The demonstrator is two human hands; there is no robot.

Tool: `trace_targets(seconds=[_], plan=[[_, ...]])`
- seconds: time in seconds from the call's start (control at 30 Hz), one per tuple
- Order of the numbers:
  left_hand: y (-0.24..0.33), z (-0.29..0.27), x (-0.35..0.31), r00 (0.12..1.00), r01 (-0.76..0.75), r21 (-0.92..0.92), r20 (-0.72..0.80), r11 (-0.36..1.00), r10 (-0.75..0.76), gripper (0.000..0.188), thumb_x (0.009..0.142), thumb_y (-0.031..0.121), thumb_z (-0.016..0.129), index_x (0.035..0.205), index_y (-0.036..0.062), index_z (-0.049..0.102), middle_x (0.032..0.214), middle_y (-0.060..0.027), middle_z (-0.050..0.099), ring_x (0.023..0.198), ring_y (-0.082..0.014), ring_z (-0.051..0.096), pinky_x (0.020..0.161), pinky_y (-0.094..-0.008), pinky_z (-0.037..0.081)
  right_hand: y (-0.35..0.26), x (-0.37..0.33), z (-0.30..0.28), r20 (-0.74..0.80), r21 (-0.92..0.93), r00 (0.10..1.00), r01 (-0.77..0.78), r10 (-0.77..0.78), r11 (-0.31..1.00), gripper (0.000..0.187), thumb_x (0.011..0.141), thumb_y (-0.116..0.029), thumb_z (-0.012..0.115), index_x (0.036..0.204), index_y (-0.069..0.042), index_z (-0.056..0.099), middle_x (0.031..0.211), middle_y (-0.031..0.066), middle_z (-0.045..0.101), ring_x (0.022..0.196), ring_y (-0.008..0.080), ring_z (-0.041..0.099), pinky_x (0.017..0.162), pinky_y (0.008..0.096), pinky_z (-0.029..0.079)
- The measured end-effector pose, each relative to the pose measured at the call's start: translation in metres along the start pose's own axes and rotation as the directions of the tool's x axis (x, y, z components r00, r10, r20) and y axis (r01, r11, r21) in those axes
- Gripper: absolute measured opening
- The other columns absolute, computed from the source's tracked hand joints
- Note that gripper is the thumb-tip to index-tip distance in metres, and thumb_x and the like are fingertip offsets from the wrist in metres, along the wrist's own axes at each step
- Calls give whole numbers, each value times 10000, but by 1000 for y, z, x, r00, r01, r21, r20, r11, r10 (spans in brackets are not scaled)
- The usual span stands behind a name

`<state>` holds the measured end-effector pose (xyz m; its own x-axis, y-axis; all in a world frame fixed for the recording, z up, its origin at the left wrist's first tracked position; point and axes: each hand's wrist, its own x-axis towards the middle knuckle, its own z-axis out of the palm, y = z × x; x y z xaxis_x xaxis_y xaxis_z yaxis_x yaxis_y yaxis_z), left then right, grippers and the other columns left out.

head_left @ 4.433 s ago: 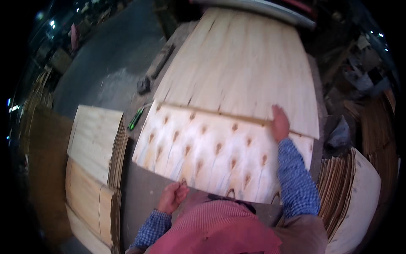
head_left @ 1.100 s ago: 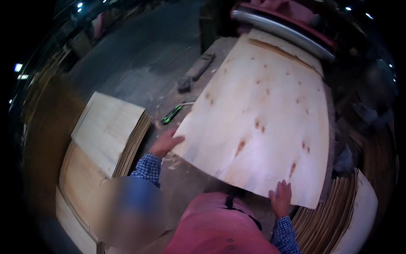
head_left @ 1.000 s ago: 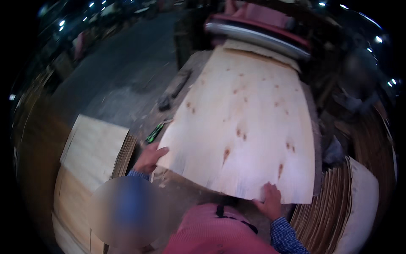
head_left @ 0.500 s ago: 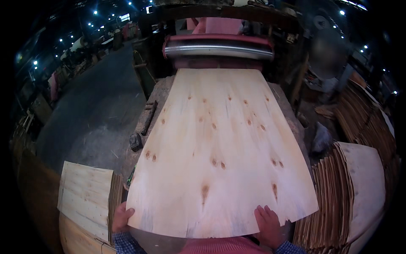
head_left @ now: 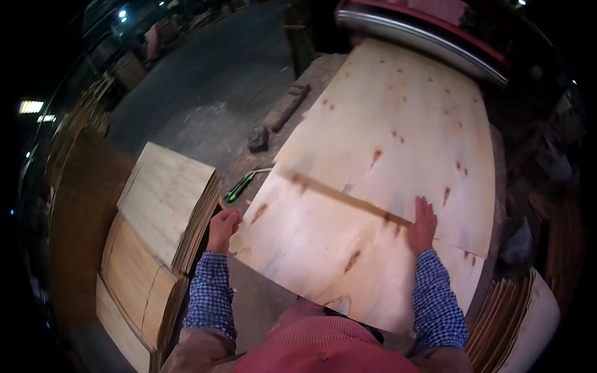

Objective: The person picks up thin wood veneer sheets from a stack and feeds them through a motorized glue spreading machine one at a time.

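Observation:
An upper veneer sheet [head_left: 398, 130], pale wood with brown knots, stretches away up to the roller. Its near edge lies across a lower veneer sheet [head_left: 311, 230], casting a brown shadow along that edge. My right hand [head_left: 423, 227] rests at the near edge of the upper sheet, fingers stretched out flat. Just off the left edge of the lower sheet is my left hand [head_left: 222, 230], fingers curled in and no held thing showing. Close by it lies a thin tool with a green and black handle [head_left: 239, 188].
A shiny metal roller [head_left: 423, 40] with a red cover spans the far end. Veneer stacks [head_left: 165, 199] stand at my left, another veneer stack [head_left: 504, 317] at the lower right. A dark block [head_left: 258, 138] and a dark bar [head_left: 290, 107] lie on the bench's left side.
The upper sheet has moved away toward the roller, baring the sheet beneath. My left hand has come off its corner; my right has moved forward with its near edge. The view has turned left and down.

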<state>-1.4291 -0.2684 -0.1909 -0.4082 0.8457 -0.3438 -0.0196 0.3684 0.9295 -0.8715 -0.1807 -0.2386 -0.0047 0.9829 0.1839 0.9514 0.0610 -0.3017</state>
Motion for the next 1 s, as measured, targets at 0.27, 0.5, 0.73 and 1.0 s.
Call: trace_targets(seconds=[0.27, 0.5, 0.73, 1.0], plan=[[-48, 10, 29, 992, 2, 507, -108, 862, 61, 208, 834, 202, 657, 933, 31, 723, 784, -113, 708, 712, -197, 672, 663, -322, 520, 32, 106, 23, -43, -78, 999, -32, 29, 996, 555, 896, -249, 619, 1398, -73, 460, 1470, 151, 432, 1352, 391, 384, 1075, 570, 329], [-11, 11, 27, 975, -66, 666, -115, 743, 191, 250, 842, 262, 669, 905, 22, 697, 777, -100, 690, 694, -197, 647, 654, -359, 519, -20, -48, 31, -101, -171, 995, 3, -21, 985, 493, 925, -270, 582, 1371, -76, 503, 1461, 165, 448, 1373, 383, 368, 1081, 572, 311], [48, -37, -36, 875, -171, 437, 480, 883, -68, 415, 879, 131, 666, 1247, -42, 582, 1099, -107, 677, 896, -184, 654, 804, -339, 523, -91, -256, -16, 17, -44, 998, 54, -53, 998, 585, 850, -338, 657, 1339, -49, 518, 1447, 185, 448, 1356, 425, 373, 1062, 588, 306], [146, -10, -91, 840, 111, -339, 534, 934, 94, 358, 954, 106, 553, 1287, -10, 491, 1009, -113, 663, 691, -153, 666, 519, -253, 571, -148, -277, -87, -1, -9, 1000, 27, -27, 1000, 744, 719, -321, 741, 1372, -70, 491, 1446, 158, 447, 1322, 410, 422, 1051, 565, 338]])
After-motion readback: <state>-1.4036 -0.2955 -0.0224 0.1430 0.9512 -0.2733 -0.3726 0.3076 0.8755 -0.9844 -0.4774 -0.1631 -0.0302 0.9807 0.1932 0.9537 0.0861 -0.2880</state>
